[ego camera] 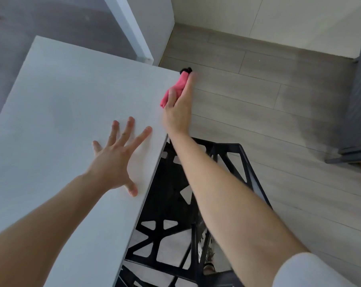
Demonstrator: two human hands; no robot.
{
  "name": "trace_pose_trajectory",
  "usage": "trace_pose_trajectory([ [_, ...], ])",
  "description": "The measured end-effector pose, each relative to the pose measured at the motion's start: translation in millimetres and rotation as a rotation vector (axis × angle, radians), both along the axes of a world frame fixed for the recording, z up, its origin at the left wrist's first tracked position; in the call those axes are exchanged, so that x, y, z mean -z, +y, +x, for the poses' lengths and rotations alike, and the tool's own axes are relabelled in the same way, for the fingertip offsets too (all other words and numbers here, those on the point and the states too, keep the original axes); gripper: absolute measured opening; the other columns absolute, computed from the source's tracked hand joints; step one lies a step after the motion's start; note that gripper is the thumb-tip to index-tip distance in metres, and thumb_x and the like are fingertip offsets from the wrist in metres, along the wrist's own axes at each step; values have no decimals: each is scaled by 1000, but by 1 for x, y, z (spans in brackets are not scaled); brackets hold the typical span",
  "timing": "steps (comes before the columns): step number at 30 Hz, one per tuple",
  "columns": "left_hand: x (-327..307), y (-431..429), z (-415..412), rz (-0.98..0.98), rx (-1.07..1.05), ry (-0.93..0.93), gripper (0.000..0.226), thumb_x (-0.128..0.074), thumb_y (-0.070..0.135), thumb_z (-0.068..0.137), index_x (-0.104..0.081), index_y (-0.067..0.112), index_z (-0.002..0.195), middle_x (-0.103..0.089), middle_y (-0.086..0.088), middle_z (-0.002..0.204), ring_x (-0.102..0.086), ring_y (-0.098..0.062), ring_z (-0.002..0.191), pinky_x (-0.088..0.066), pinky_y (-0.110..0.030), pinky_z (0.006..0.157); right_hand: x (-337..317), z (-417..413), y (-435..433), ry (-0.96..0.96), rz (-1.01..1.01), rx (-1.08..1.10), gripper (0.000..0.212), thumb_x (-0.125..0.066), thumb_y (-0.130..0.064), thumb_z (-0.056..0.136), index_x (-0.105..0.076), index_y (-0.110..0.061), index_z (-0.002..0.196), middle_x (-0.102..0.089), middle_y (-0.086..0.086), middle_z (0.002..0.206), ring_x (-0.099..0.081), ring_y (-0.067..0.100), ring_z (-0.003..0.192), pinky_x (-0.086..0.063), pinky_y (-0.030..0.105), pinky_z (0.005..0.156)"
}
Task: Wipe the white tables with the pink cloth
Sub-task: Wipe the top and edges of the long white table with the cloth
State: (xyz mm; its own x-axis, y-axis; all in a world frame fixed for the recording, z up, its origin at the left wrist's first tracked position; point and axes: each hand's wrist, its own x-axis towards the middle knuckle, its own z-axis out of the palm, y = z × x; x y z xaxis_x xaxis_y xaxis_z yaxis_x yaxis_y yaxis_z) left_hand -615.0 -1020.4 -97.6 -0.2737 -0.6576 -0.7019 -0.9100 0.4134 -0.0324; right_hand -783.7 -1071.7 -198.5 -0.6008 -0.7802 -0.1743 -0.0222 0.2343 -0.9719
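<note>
A white table (61, 104) fills the left half of the head view, its right edge running diagonally toward me. My right hand (178, 108) reaches to that edge near the far corner and holds the folded pink cloth (175, 89) against the table's edge, thumb on top of the cloth and fingers down the side. My left hand (118, 156) lies flat on the tabletop near the edge, fingers spread and straight, holding nothing.
A black metal chair (175, 224) with triangular cut-outs stands under my right arm beside the table. A small black thing (185, 69) sits at the table's far corner. Grey wood floor (258, 100) spreads right; a grey fabric object (355, 112) stands at the right border.
</note>
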Motion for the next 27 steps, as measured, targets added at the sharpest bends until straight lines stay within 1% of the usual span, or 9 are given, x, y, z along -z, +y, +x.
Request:
trace_pose_trajectory([
  [2, 1, 1, 1, 4, 0, 10, 185, -108, 54, 34, 35, 64, 151, 52, 15, 163, 40, -34, 156, -16, -87, 117, 1, 25, 33, 5, -31, -14, 66, -40, -26, 118, -7, -18, 174, -14, 2, 181, -26, 0, 158, -32, 18, 126],
  [5, 0, 2, 1, -2, -1, 13, 185, -106, 58, 33, 36, 62, 152, 53, 14, 162, 41, -35, 155, -16, -87, 117, 2, 80, 121, -26, -34, -132, 68, -40, -29, 118, 0, -31, 174, -1, -9, 182, -3, 5, 167, -17, 38, 136],
  [9, -1, 2, 0, -13, 5, 8, 185, -107, 56, 34, 37, 62, 151, 52, 13, 163, 40, -35, 156, -17, -86, 117, 10, 61, 116, 23, -62, -205, 70, -40, -39, 116, 2, -35, 173, -3, -10, 182, -9, 10, 167, -27, 52, 132],
  [11, 0, 2, 0, -23, 4, 0, 186, -107, 55, 35, 38, 63, 150, 51, 12, 164, 38, -35, 157, -19, -86, 117, 16, 23, 61, 29, -7, -160, 74, -41, -48, 114, 0, -34, 173, -23, 1, 179, -33, 23, 161, -38, 55, 126],
  [15, 2, 0, 1, -18, 17, -3, 185, -107, 57, 36, 38, 62, 151, 51, 12, 164, 39, -36, 156, -19, -86, 116, 6, 9, 18, -97, 107, -32, 77, -45, -43, 114, 3, -33, 173, -50, 1, 157, -68, 18, 114, -61, 52, 100],
  [18, 4, 1, 2, -6, 5, 18, 183, -105, 58, 37, 39, 61, 151, 52, 11, 163, 43, -36, 154, -14, -88, 117, -6, 64, 97, -192, 22, -98, 77, -46, -43, 115, 6, -41, 172, -28, -4, 176, -49, 22, 151, -51, 46, 118],
  [21, 5, 0, 4, -16, 9, 20, 183, -104, 62, 36, 39, 60, 151, 52, 11, 163, 43, -36, 153, -14, -88, 116, -3, 86, 155, -127, 49, -259, 80, -45, -46, 114, 11, -47, 170, -15, -13, 180, -36, 23, 160, -47, 49, 120],
  [25, 9, -1, 6, -25, 6, 38, 183, -106, 57, 37, 38, 61, 151, 50, 11, 165, 42, -36, 154, -13, -89, 116, 6, 31, 72, 18, -24, -192, 78, -47, -39, 115, 2, -26, 174, -18, -15, 176, -29, 4, 157, -33, 37, 130],
  [27, 10, 0, 7, -35, 14, 41, 182, -106, 56, 39, 37, 62, 151, 49, 11, 166, 41, -36, 155, -13, -89, 115, 8, -1, 21, 34, 67, -129, 78, -48, -40, 115, -2, -21, 174, -18, -5, 179, -30, 11, 159, -32, 35, 130],
])
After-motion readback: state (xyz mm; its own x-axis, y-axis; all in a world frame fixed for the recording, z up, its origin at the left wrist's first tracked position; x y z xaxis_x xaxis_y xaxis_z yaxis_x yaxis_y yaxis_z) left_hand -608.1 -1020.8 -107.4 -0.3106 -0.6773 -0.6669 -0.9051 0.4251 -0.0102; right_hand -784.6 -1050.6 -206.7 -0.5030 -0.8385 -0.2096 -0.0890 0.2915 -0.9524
